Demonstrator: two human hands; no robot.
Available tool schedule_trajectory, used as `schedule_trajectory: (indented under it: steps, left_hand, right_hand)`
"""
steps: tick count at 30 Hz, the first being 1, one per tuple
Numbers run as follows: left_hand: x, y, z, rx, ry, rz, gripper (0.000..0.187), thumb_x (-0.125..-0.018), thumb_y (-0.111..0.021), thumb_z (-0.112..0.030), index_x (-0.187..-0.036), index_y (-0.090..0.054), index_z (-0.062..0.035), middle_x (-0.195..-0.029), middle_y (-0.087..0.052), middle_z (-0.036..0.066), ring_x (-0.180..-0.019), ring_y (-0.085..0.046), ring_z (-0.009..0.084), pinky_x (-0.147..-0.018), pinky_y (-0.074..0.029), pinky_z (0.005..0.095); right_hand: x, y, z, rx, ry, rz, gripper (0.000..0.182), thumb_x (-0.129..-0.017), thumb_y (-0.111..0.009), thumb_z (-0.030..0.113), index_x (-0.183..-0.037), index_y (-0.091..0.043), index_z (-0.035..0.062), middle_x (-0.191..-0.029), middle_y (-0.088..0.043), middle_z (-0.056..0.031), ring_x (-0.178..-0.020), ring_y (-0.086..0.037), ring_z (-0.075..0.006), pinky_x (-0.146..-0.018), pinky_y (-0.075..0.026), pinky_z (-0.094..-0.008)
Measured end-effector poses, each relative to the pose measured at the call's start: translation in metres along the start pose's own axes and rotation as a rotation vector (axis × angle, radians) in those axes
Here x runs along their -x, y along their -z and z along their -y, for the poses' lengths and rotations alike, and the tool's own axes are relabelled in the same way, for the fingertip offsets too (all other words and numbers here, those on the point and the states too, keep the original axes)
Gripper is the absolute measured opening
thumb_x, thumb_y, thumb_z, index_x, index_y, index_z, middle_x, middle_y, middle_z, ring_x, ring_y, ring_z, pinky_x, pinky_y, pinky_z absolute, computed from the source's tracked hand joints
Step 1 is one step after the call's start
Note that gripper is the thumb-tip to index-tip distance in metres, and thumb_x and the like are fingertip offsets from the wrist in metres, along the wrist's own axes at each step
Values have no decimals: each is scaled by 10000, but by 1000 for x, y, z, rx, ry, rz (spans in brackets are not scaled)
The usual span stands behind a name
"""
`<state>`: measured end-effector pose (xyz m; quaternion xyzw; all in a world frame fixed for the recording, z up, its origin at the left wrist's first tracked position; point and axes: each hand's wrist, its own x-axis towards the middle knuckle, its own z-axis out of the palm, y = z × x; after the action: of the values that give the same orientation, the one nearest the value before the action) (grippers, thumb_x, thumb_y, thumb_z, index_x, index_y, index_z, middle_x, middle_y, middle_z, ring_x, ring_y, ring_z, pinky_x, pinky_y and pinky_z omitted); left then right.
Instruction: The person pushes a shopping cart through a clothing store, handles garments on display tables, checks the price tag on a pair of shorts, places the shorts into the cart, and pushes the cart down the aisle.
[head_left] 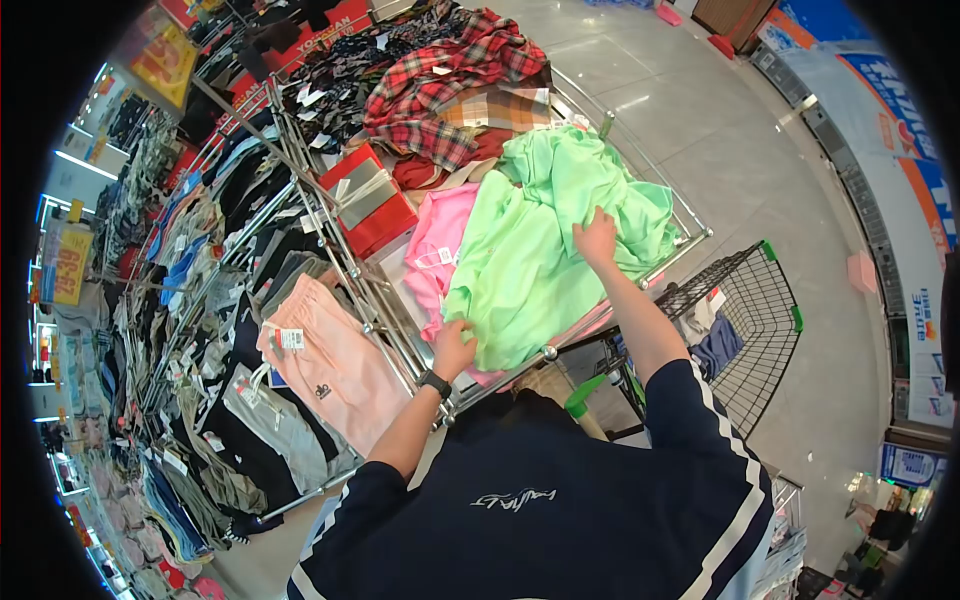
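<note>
Green garment (530, 270) lies along the display bin's (549, 353) near edge; left hand (455, 348) pinches its border, right hand (597, 237) touches it, grip unclear. Spreading seems underway; next calls for even tension.

From my head, the single camera looks forward and steeply down over my navy, white-striped cloth shirt (570, 465), near to the bright green cloth garment (530, 265); its wide, round-edged view reaches the shiny grey tiled floor (690, 100).
</note>
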<state>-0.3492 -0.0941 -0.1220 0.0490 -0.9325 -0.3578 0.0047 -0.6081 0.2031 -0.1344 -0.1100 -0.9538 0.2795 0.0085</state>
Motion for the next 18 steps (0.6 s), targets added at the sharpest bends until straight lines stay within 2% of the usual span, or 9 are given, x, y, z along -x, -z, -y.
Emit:
schedule_trajectory:
  steps: [2,7,10,11,13,14,15,17,18]
  left_hand:
    - [1,-10,11,10,37,92,256,-741,-695,-123,-969,-661,-12,-948,-666,192,-945,-631,372,-858,-497,418]
    - [7,-31,34,13,171,163,202,-749,-669,-92,-938,-657,-25,-914,-663,199,-929,-629,392,-837,-497,444]
    - [12,-36,28,78,122,18,160,-767,-623,-46,-922,-653,-25,-927,-662,196,-917,-628,388,-827,-496,445]
    - [11,-26,7,121,91,-1,143,-785,-576,3,-907,-648,-20,-904,-645,185,-898,-623,385,-807,-492,438]
    - [-1,10,-69,235,-16,-25,154,-796,-586,39,-918,-658,-21,-891,-597,169,-867,-611,356,-759,-487,397]
    - [-4,8,-84,321,-92,-46,158,-797,-598,54,-920,-658,-24,-911,-594,141,-853,-607,329,-750,-488,375]
    - [-12,29,-131,404,-216,-36,153,-803,-601,61,-923,-654,-18,-943,-580,132,-876,-601,314,-753,-486,364]
    - [-17,36,-153,435,-174,-75,198,-798,-573,81,-952,-656,-11,-989,-575,133,-925,-595,326,-767,-484,377]
    - [-18,32,-145,370,-131,-92,221,-792,-578,75,-979,-655,-13,-1002,-578,146,-934,-590,336,-776,-486,387]
  right_hand:
    - [-13,3,0,9,-26,-37,801,-793,-720,403,-1443,-382,78,-1414,-429,-249,-1254,-454,-461,-963,-455,-567]
    - [-25,11,7,146,-123,197,887,-763,-722,520,-1466,-374,106,-1468,-421,-193,-1306,-420,-449,-1025,-393,-596]
    - [-29,6,3,240,-107,320,908,-752,-708,566,-1475,-375,130,-1493,-403,-172,-1334,-391,-442,-1043,-364,-616]
    - [-27,3,0,270,-102,362,912,-749,-705,578,-1478,-376,139,-1501,-396,-167,-1344,-380,-440,-1049,-355,-620]
    - [-23,0,-7,296,-45,365,910,-755,-681,595,-1475,-376,130,-1519,-369,-166,-1345,-377,-441,-1040,-354,-624]
    - [-23,-1,-10,307,-14,358,909,-758,-668,603,-1474,-376,125,-1528,-356,-165,-1345,-376,-442,-1036,-353,-626]
    - [-20,-9,-12,329,19,376,906,-759,-666,607,-1472,-379,127,-1531,-352,-164,-1345,-375,-440,-1040,-347,-626]
    - [-22,-11,-19,320,26,333,899,-760,-660,614,-1466,-386,130,-1538,-344,-161,-1347,-374,-438,-1049,-335,-626]
    - [-22,-10,-18,327,21,335,891,-758,-656,621,-1457,-397,133,-1540,-343,-158,-1350,-371,-438,-1046,-338,-625]
